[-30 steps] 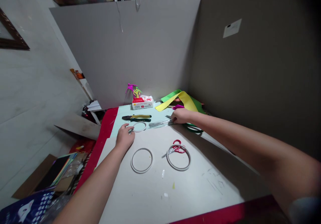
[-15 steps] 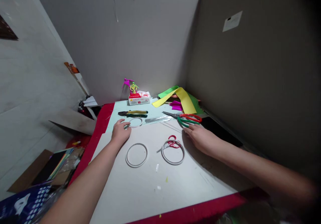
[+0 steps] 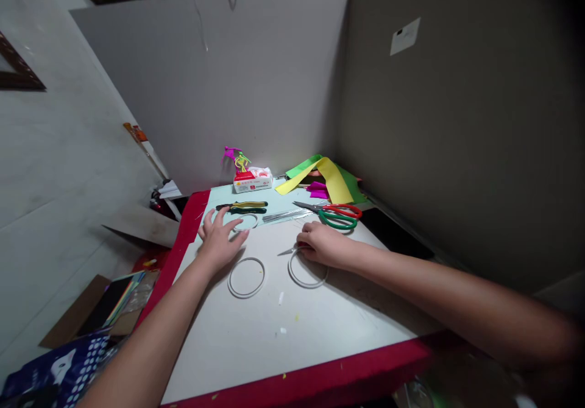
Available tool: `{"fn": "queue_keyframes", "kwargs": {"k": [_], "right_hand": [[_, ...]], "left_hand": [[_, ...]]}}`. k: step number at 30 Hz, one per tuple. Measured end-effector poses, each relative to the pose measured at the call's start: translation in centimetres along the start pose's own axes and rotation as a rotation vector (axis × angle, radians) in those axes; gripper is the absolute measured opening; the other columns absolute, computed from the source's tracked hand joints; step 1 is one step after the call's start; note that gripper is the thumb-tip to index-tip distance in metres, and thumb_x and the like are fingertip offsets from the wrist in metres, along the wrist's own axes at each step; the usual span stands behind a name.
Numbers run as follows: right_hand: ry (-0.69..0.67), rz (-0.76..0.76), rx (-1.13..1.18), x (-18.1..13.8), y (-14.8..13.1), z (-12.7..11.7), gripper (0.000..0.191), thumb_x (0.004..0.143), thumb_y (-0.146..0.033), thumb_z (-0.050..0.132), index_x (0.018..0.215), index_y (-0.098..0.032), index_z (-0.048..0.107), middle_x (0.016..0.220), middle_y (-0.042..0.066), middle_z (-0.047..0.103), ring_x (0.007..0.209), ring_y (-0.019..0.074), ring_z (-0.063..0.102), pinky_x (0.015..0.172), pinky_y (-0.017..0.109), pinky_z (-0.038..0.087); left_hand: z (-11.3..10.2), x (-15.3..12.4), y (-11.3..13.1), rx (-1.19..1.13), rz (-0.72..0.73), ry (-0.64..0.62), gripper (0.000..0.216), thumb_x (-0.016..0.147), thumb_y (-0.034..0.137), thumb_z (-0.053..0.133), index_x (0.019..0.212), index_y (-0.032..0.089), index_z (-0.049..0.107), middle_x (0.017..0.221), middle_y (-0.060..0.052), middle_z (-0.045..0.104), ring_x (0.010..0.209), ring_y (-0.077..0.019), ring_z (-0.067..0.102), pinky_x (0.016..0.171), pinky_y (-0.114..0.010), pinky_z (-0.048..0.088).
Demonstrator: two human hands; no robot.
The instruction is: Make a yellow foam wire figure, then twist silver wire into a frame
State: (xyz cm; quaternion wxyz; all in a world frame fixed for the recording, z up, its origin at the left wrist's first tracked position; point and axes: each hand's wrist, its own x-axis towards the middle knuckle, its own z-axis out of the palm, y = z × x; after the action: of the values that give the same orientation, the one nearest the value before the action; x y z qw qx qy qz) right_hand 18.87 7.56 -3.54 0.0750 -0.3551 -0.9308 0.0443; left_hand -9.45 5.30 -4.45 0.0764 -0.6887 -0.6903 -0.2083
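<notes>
My right hand (image 3: 323,245) is closed over the red handles of small scissors, mostly hidden under the fingers; their blade (image 3: 287,252) points left. The scissors lie across the back of a white tape-like ring (image 3: 308,284). With fingers spread, my left hand (image 3: 222,237) hovers beside a smaller white ring (image 3: 245,222), holding nothing. Another white ring (image 3: 246,294) lies flat between the hands. Beyond the left hand are pliers (image 3: 249,207) with yellow and dark green handles. Large scissors (image 3: 336,214) with one red and one green handle rest behind the right hand.
Thin metal wires (image 3: 287,215) lie mid-table. Yellow paper (image 3: 333,179) and green paper arch at the back right. A small box (image 3: 253,181) carries purple and yellow figures. A dark flat panel (image 3: 395,232) lies right. Grey boards (image 3: 274,79) stand behind and right of the table.
My right hand has moved left from the large scissors onto the small red scissors. My left hand has lifted off the small ring and spread its fingers. The view has tilted up slightly.
</notes>
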Motion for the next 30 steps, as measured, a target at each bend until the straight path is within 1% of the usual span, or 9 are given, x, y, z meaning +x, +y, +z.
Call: {"fn": "queue_keyframes", "kwargs": {"k": [2,5,9,12,15,18,20,24,30], "right_hand": [[0.005,0.05,-0.026,1.7,0.1,0.4,0.019,0.088,-0.027,0.059,0.097,-0.012,0.065,0.1,0.01,0.063,0.094,0.0204,0.059,0.082,0.035,0.049],[0.019,0.103,-0.044,5.1,-0.2,0.8,0.025,0.092,-0.033,0.054,0.11,-0.015,0.059,0.112,0.008,0.061,0.097,0.019,0.06,0.084,0.04,0.051],[0.102,0.092,-0.008,7.7,-1.8,0.5,0.028,0.093,-0.031,0.053,0.115,-0.015,0.058,0.124,0.011,0.056,0.109,0.0232,0.056,0.092,0.045,0.047],[0.145,-0.042,0.075,5.9,-3.6,0.6,0.031,0.096,-0.027,0.043,0.119,-0.014,0.058,0.134,0.015,0.049,0.123,0.025,0.045,0.102,0.042,0.038],[0.099,-0.17,0.172,2.3,-5.5,1.8,0.043,0.097,-0.039,0.037,0.13,-0.016,0.051,0.134,0.013,0.053,0.122,0.0211,0.048,0.103,0.034,0.039],[0.033,-0.192,0.227,0.4,-7.0,3.4,0.077,0.091,-0.058,0.039,0.144,-0.003,0.032,0.146,0.023,0.037,0.136,0.0317,0.034,0.11,0.044,0.03],[-0.019,-0.205,0.26,0.5,-7.8,4.1,0.088,0.088,-0.066,0.036,0.147,-0.001,0.023,0.151,0.026,0.026,0.14,0.0347,0.024,0.113,0.048,0.023],[-0.082,-0.23,0.314,0.3,-9.5,4.1,0.098,0.083,-0.073,0.034,0.148,-0.001,0.02,0.153,0.028,0.013,0.143,0.0364,0.009,0.116,0.049,0.013],[-0.124,-0.251,0.497,-4.2,-13.5,3.7,0.094,0.084,-0.069,0.04,0.148,-0.002,0.02,0.151,0.031,0.004,0.142,0.0393,-0.002,0.116,0.054,0.009]], "left_hand": [[-1.2,-1.4,0.9,0.011,0.075,-0.022,0.038,0.083,0.054,0.052,0.11,0.033,0.07,0.151,-0.003,0.033,0.141,-0.0376,0.01,0.107,-0.059,0.021],[-2.0,-3.5,1.7,0.063,0.192,-0.065,0.042,0.084,0.055,0.05,0.116,0.033,0.066,0.153,-0.007,0.028,0.142,-0.0387,0.005,0.107,-0.062,0.012],[-1.3,-5.4,1.3,0.141,0.169,-0.183,0.049,0.084,0.059,0.045,0.122,0.032,0.062,0.155,-0.009,0.024,0.143,-0.0386,0.001,0.108,-0.064,0.002],[-0.2,-5.6,-0.1,0.172,0.047,-0.2,0.053,0.09,0.056,0.034,0.131,0.03,0.054,0.154,-0.012,0.027,0.144,-0.0371,0.001,0.107,-0.064,0.002],[0.8,-5.0,-1.3,0.181,-0.039,-0.192,0.056,0.092,0.055,0.028,0.133,0.028,0.053,0.153,-0.015,0.028,0.143,-0.0388,0.001,0.106,-0.067,0.003],[1.6,-4.2,-1.9,0.176,-0.106,-0.2,0.059,0.091,0.058,0.027,0.135,0.027,0.051,0.152,-0.016,0.031,0.143,-0.0391,0.002,0.105,-0.068,0.004],[1.9,-3.8,-2.0,0.17,-0.135,-0.21,0.06,0.091,0.059,0.026,0.136,0.028,0.05,0.151,-0.016,0.032,0.144,-0.0381,0.002,0.106,-0.068,0.003],[1.8,-3.9,-2.0,0.17,-0.176,-0.221,0.059,0.091,0.059,0.024,0.136,0.032,0.049,0.151,-0.014,0.033,0.144,-0.0377,0.002,0.106,-0.067,0.002],[1.7,-4.1,-1.8,0.181,-0.218,-0.221,0.058,0.091,0.059,0.022,0.136,0.033,0.049,0.149,-0.013,0.038,0.144,-0.0371,0.006,0.106,-0.068,0.003]]}}
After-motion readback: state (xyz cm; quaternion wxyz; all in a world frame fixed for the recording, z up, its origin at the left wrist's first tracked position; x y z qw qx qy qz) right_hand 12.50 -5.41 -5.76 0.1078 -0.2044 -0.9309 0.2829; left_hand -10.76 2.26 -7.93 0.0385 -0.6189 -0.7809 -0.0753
